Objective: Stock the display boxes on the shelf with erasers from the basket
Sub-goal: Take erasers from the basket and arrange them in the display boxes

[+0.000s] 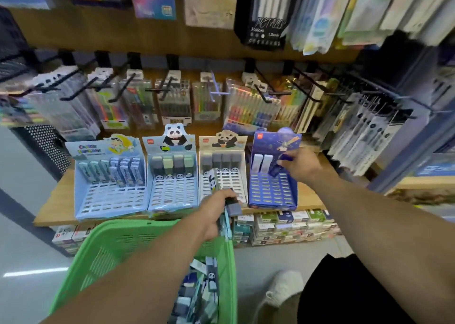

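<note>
Dark blue eraser (275,168) pinched in right hand (299,164), held over the third slot of the dark blue display box (272,190), beside two white erasers already seated. Left hand (214,212) clamps several spare erasers (230,210) above the green basket (157,247). Placing step under way; next likely needs the eraser squared to its slot and pushed down.

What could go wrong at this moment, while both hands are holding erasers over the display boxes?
1. The left hand grips several erasers at once; one may slip to the floor beside the green basket.
2. The right hand lowers a dark blue eraser tilted into the blue display box; it may lie crooked.
</note>
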